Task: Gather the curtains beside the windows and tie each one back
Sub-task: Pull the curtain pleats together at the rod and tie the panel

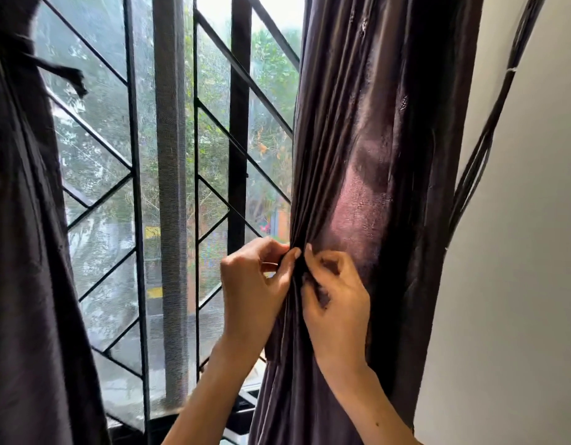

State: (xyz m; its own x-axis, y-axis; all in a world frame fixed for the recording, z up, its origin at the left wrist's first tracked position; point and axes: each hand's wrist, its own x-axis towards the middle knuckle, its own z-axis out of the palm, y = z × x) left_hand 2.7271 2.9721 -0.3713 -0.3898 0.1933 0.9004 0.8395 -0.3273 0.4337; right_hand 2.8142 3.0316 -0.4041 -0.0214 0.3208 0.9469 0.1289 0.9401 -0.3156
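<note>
While my left hand (252,277) and right hand (334,300) pinched the right curtain's (367,155) folds, gathering went on (left curtain (17,187) already tied); next, a tie-back around the bunch.

A window (181,155) is fitted with a black metal grille (136,187) and fine mesh. Green trees (271,65) are seen through it in daylight. A plain pale wall (518,252) stands at right.

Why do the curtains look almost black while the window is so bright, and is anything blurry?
Head view: daylight comes from behind through the window, so the right curtain and left curtain go dark, with one pale sheen patch; the trees outside are hazy behind mesh; both hands stay fairly sharp; straight bars bow slightly near the edges.
</note>
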